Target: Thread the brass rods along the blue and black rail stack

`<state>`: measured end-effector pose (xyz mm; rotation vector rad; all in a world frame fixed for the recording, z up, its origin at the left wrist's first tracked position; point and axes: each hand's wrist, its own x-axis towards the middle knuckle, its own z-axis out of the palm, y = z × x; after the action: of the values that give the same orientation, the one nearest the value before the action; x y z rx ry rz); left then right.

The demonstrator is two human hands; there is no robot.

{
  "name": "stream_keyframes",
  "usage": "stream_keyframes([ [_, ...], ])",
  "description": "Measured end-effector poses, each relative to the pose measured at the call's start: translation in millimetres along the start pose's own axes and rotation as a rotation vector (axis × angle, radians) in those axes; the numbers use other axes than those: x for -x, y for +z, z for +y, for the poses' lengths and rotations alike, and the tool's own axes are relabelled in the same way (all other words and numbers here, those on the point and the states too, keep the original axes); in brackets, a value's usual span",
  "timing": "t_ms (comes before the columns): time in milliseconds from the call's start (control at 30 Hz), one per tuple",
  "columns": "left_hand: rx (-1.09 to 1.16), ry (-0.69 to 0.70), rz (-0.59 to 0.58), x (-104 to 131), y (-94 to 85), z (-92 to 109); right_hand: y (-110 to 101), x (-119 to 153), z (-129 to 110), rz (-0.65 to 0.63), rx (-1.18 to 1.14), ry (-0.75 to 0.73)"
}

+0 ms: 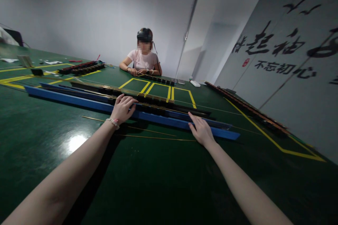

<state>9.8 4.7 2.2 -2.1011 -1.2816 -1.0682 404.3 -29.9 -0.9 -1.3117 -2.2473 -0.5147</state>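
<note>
Left hand [123, 108] — right hand [201, 130] — flat on blue rail [79, 101].

seated person [144, 59] opposite; calligraphy wall panel [290, 52] right.

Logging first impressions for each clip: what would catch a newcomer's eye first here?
Two bare forearms reach across a dark green table: the left hand and right hand both rest on a long blue rail lying crosswise, with dark strips behind it. Opposite sits a person in a pink shirt. Large black calligraphy fills the right wall.
</note>
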Motion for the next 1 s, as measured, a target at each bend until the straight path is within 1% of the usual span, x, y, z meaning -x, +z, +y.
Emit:
stream_keyframes([
  [167, -0.069, -0.187, 0.104, 7, -6.9, -19, -1, 1, 1, 0.017, 0.009, 0.102],
  [233, -0.077, -0.217, 0.119, 8, -8.1, -21, 0, 1, 2, 0.009, -0.008, 0.124],
  [300, -0.061, -0.191, 0.096, 7, -7.5, -19, 2, 1, 3, 0.001, -0.022, 0.131],
  [333, -0.041, -0.152, 0.069, 6, -6.5, -16, 2, 1, 3, 0.0, -0.026, 0.131],
  [433, 0.042, 0.02, -0.044, 2, -1.9, -5, 2, 1, 3, 0.0, -0.03, 0.127],
  [500, 0.08, 0.08, -0.088, 0, 0.9, 0, 1, 1, 2, 0.001, -0.027, 0.123],
  [600, 0.078, 0.029, -0.066, -2, 1.5, 0, 0, 1, 1, 0.01, -0.019, 0.098],
  [667, 0.034, -0.034, -0.021, 0, -0.8, -6, 0, 1, 2, 0.017, -0.014, 0.09],
  [767, -0.063, -0.136, 0.068, 4, -6.3, -17, 1, 1, 3, 0.029, -0.001, 0.116],
  [833, -0.106, -0.185, 0.106, 7, -8.9, -21, 2, 1, 3, 0.028, 0.006, 0.129],
  [900, -0.102, -0.183, 0.11, 7, -9.4, -20, 2, 1, 3, 0.019, 0.009, 0.134],
  [1000, -0.011, -0.074, 0.033, 5, -5.4, -11, 2, 2, 3, 0.005, -0.001, 0.147],
])
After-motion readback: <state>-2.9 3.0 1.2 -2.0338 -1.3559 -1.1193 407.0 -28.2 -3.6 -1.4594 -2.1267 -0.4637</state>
